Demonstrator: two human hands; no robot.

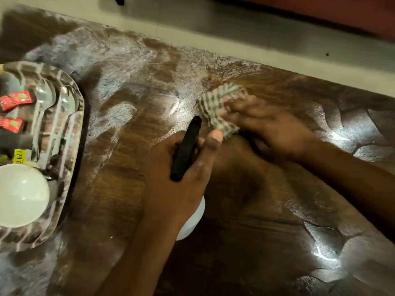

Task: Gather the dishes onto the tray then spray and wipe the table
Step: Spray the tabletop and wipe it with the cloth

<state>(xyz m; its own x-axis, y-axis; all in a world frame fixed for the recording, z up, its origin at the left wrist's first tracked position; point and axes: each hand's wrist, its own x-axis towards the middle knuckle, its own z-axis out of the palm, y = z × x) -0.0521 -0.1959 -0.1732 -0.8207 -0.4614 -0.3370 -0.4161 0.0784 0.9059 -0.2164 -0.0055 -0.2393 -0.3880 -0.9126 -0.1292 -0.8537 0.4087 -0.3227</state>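
Observation:
My left hand (181,167) grips a spray bottle (186,149) by its black head; the white bottle body (192,221) shows below my wrist. My right hand (271,127) presses a checked cloth (220,107) onto the wet wooden table (128,146), just beyond the bottle's nozzle. The hand is blurred. At the left edge stands the patterned tray (72,146), holding a white bowl (21,195), clear plastic spoons (46,99) and red sachets (15,100).
Streaks of spray and glare cover much of the table. The table's far edge runs diagonally from upper left to right, with pale floor (235,28) beyond it. A yellow price label (18,155) lies on the tray.

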